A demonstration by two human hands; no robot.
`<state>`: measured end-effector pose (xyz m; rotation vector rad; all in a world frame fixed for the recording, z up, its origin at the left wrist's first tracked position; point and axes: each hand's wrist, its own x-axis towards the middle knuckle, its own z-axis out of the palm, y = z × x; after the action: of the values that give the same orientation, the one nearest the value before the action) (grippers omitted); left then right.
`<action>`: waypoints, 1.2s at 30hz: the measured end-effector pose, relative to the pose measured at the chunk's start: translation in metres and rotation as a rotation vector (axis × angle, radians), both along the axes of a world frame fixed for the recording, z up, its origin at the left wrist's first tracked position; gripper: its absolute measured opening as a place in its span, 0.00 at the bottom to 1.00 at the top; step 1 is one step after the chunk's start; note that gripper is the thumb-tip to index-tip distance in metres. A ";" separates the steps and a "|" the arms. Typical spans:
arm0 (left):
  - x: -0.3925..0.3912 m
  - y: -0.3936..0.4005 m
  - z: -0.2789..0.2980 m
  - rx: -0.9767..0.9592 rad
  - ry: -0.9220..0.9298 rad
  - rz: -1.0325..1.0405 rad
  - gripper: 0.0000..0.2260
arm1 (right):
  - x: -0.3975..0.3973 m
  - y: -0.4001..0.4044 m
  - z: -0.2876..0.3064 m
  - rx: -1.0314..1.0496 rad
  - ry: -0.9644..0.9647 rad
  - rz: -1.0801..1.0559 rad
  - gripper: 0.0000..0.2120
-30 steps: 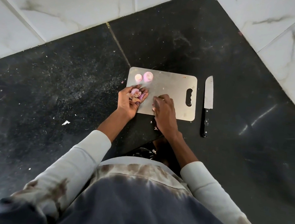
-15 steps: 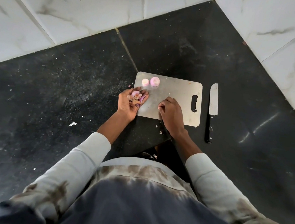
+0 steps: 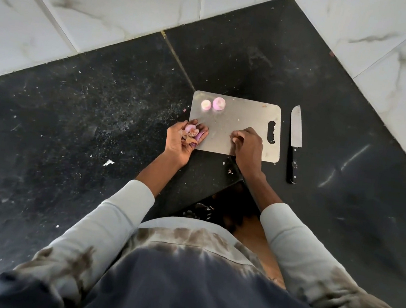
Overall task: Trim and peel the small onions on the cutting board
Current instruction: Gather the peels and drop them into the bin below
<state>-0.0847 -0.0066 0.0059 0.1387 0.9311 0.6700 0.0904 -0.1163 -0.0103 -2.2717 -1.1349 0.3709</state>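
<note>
While your left hand (image 3: 185, 140) still cups onion skins (image 3: 191, 135) at the cutting board (image 3: 235, 127) edge, your right hand (image 3: 248, 143) has shifted from sweeping to pinching a scrap, both peeled onions (image 3: 219, 103) waiting at its far corner.

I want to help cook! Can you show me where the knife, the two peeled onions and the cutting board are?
knife (image 3: 296, 126): head view, on the flat of its blade.
peeled onions (image 3: 219, 104): head view, on the bigger one's top.
cutting board (image 3: 247, 113): head view, on its bare middle.
</note>
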 end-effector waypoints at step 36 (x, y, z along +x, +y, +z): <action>-0.021 -0.120 -0.008 -0.024 0.000 -0.099 0.14 | -0.066 -0.103 -0.011 0.040 0.031 0.013 0.05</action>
<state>-0.1056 -0.1262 -0.0016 0.1624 0.9258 0.5671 0.0249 -0.2195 -0.0211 -2.2170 -1.1324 0.3842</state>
